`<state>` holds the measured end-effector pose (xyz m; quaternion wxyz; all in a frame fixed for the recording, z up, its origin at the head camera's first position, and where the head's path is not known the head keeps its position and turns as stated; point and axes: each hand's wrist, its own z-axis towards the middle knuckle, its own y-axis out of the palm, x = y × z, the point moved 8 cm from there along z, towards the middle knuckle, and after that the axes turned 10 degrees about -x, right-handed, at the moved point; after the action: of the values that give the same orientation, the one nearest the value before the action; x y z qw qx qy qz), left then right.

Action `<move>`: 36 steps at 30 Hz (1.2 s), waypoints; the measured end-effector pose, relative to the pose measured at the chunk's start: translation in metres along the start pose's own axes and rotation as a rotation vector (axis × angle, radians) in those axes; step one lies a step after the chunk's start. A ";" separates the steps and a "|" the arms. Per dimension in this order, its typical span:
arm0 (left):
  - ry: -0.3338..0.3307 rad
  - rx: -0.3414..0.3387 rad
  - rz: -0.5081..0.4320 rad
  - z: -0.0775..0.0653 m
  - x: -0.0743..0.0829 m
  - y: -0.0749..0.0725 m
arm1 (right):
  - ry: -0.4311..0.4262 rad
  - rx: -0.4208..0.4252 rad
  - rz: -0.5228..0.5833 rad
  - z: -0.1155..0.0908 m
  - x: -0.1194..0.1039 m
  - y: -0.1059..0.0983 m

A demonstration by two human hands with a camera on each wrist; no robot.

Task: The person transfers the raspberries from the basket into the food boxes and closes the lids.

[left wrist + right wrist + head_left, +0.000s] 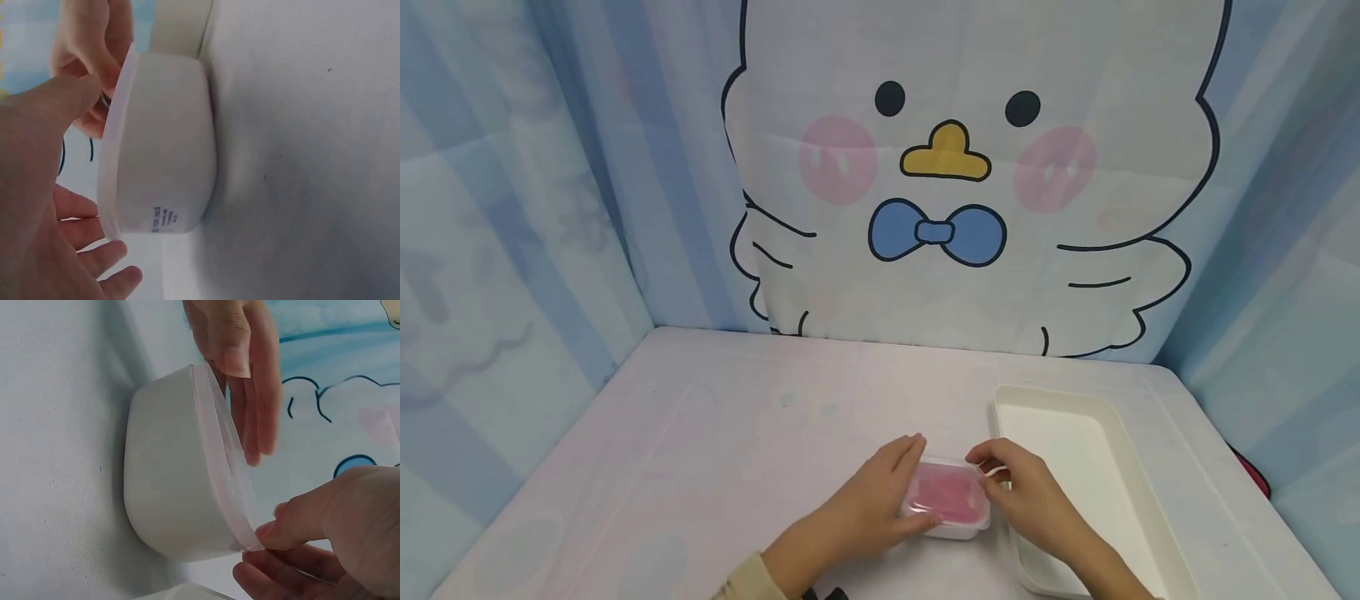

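Observation:
A small white plastic food container (957,532) stands upright on the table under a clear lid (943,492), with pink showing through. My left hand (874,500) lies against its left side with fairly straight fingers. The left thumb reaches over the front part of the lid. At the container's right back corner, my right hand (1032,498) pinches the lid's rim between thumb and fingers. In the right wrist view the rim (240,534) sits between those fingertips, close to the container wall. Small print (164,217) marks the container's side in the left wrist view.
A shallow white tray (1131,467) lies to the right, partly under my right forearm. The pale table (715,417) is bordered by blue-striped curtains (497,217) and a backdrop with a cartoon bird (936,292).

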<state>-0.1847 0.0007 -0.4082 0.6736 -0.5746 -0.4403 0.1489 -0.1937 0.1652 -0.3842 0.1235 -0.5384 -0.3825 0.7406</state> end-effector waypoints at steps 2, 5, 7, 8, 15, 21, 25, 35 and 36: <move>0.042 0.004 0.127 -0.001 0.009 0.006 | -0.013 0.006 -0.013 0.000 -0.001 0.001; 0.070 0.041 0.319 -0.001 0.018 0.012 | -0.032 0.024 -0.049 0.000 -0.004 0.003; 0.059 0.068 0.413 -0.001 0.021 0.015 | -0.046 0.045 -0.079 -0.001 -0.007 0.003; 0.053 0.081 0.461 -0.001 0.022 0.017 | -0.050 0.055 -0.095 -0.001 -0.009 0.004; -0.004 0.030 0.531 -0.001 0.025 0.024 | -0.071 0.088 -0.212 -0.005 -0.018 0.009; -0.005 -0.008 0.520 -0.002 0.032 0.024 | -0.098 0.114 -0.264 -0.008 -0.021 0.011; -0.005 0.000 0.505 -0.002 0.032 0.021 | -0.103 0.103 -0.254 -0.008 -0.023 0.011; 0.102 0.068 0.356 0.002 0.030 0.006 | 0.044 0.031 -0.090 -0.008 -0.013 0.005; 0.115 0.080 0.334 0.003 0.030 0.003 | 0.066 0.023 -0.069 -0.008 -0.012 0.004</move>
<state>-0.1690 0.0245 -0.3987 0.6861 -0.6200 -0.2931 0.2428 -0.1813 0.1589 -0.3798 0.1676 -0.5474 -0.3882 0.7221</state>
